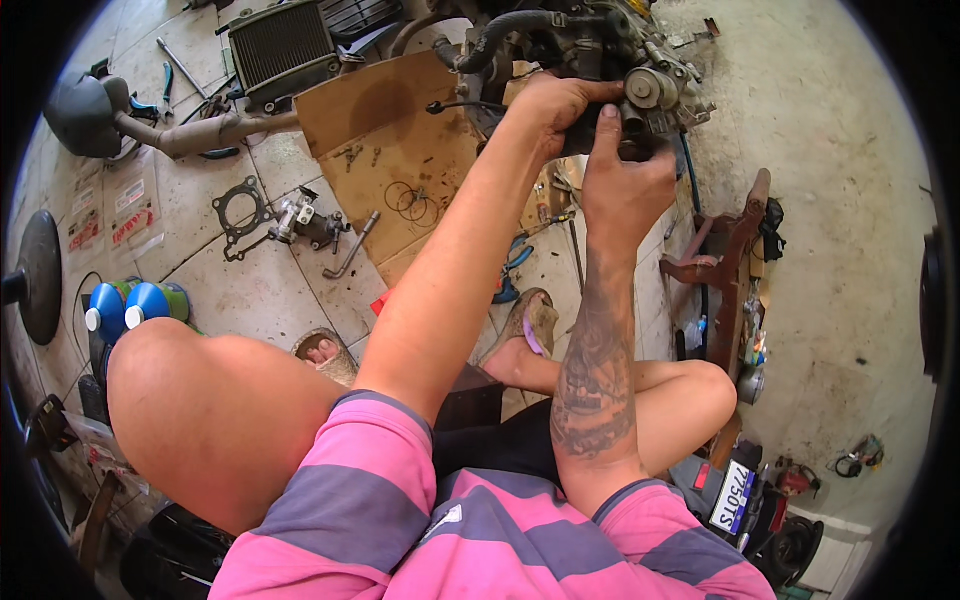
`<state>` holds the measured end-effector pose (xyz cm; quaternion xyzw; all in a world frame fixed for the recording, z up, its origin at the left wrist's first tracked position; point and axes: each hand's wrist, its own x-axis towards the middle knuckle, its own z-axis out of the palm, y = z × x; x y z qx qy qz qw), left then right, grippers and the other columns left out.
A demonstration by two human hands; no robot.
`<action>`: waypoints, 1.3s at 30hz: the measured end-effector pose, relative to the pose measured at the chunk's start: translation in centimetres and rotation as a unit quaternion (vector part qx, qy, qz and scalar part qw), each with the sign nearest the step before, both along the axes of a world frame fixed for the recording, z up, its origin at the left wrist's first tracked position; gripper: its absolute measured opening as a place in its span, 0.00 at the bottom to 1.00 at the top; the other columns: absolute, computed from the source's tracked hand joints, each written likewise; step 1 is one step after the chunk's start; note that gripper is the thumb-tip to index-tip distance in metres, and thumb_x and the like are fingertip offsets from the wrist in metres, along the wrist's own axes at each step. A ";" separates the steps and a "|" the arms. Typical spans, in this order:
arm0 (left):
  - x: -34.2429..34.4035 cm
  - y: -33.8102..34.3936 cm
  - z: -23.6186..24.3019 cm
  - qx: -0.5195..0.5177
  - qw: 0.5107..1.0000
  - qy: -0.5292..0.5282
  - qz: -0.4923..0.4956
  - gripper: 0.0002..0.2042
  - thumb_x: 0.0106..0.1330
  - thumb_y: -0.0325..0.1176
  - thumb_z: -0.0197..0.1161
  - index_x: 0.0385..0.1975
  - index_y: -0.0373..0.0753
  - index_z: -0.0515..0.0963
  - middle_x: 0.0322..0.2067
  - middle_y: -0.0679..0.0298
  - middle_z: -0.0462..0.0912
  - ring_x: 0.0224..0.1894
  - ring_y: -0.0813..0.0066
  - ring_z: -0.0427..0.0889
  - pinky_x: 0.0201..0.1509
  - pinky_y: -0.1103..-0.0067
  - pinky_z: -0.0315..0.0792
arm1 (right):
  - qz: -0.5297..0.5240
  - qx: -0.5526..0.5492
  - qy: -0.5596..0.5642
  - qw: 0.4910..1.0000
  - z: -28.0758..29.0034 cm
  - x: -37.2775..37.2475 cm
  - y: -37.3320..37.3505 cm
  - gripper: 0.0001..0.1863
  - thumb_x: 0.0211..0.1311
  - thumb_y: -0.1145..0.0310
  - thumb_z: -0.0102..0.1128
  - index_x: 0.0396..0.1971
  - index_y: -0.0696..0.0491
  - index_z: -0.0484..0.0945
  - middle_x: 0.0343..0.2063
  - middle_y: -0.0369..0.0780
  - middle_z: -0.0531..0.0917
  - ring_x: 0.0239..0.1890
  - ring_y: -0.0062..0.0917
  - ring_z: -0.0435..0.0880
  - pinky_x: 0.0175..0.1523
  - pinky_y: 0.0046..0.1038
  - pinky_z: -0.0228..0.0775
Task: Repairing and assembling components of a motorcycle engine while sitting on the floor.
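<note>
Both of my hands work at a motorcycle engine at the top of the view. My left hand reaches in from the left, one finger stretched along the side of a round-capped metal engine part. Its other fingers curl out of sight round a dark piece below. Just to the right, my right hand grips the underside of the round-capped part. The right thumb points up against it and the fingers are bent, their tips hidden. A thick black hose curves over the engine on the left.
Cardboard with small bolts and wire rings lies left of the engine. On the tiles are a gasket, a metal throttle assembly, an angled wrench, an exhaust, a radiator and blue-capped bottles. A wooden frame stands right.
</note>
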<state>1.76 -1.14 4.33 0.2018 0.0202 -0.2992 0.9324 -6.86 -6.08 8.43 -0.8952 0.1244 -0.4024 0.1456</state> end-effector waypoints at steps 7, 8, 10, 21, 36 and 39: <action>0.0 0.8 0.1 0.014 1.000 -0.005 0.003 0.14 0.61 0.24 0.73 0.44 0.27 0.82 0.39 0.53 0.87 0.39 0.64 0.89 0.45 0.68 0.86 | -0.091 0.015 0.136 0.986 0.1 0.2 -0.3 0.27 0.65 0.50 0.65 0.29 0.65 0.83 0.26 0.53 0.87 0.31 0.52 0.87 0.40 0.47 0.78; -0.1 0.8 0.2 0.011 1.000 0.016 0.006 0.14 0.61 0.25 0.74 0.45 0.27 0.82 0.39 0.53 0.87 0.39 0.64 0.89 0.45 0.69 0.86 | -0.064 0.014 0.102 0.993 0.1 0.2 -0.2 0.27 0.66 0.49 0.63 0.28 0.65 0.83 0.25 0.53 0.86 0.31 0.52 0.87 0.39 0.47 0.78; -0.2 0.4 0.6 0.036 0.999 -0.003 0.024 0.14 0.62 0.26 0.73 0.45 0.27 0.82 0.41 0.53 0.87 0.40 0.64 0.88 0.46 0.69 0.86 | -0.021 0.021 0.044 0.999 0.0 0.2 -0.1 0.28 0.68 0.49 0.61 0.27 0.64 0.84 0.23 0.53 0.86 0.30 0.53 0.87 0.38 0.47 0.77; 0.2 -0.1 -0.4 -0.020 1.000 0.013 -0.017 0.10 0.65 0.25 0.68 0.43 0.28 0.83 0.38 0.54 0.87 0.37 0.66 0.89 0.43 0.71 0.86 | -0.029 0.018 0.051 0.998 0.0 0.2 -0.1 0.28 0.68 0.48 0.61 0.30 0.63 0.84 0.25 0.54 0.86 0.30 0.52 0.87 0.38 0.46 0.78; -0.1 -0.4 0.2 0.020 0.999 -0.002 0.034 0.09 0.63 0.24 0.69 0.40 0.27 0.84 0.36 0.53 0.88 0.34 0.63 0.89 0.39 0.68 0.86 | -0.010 -0.019 -0.007 1.000 0.1 0.5 0.3 0.27 0.69 0.50 0.59 0.33 0.64 0.85 0.28 0.54 0.87 0.35 0.52 0.88 0.41 0.45 0.79; -0.1 -0.1 0.1 0.012 1.000 0.004 0.028 0.09 0.62 0.24 0.70 0.40 0.27 0.84 0.36 0.53 0.88 0.33 0.63 0.88 0.39 0.68 0.86 | -0.068 0.009 0.081 0.994 0.1 0.4 0.3 0.24 0.66 0.52 0.62 0.34 0.64 0.84 0.29 0.53 0.88 0.35 0.51 0.88 0.41 0.45 0.79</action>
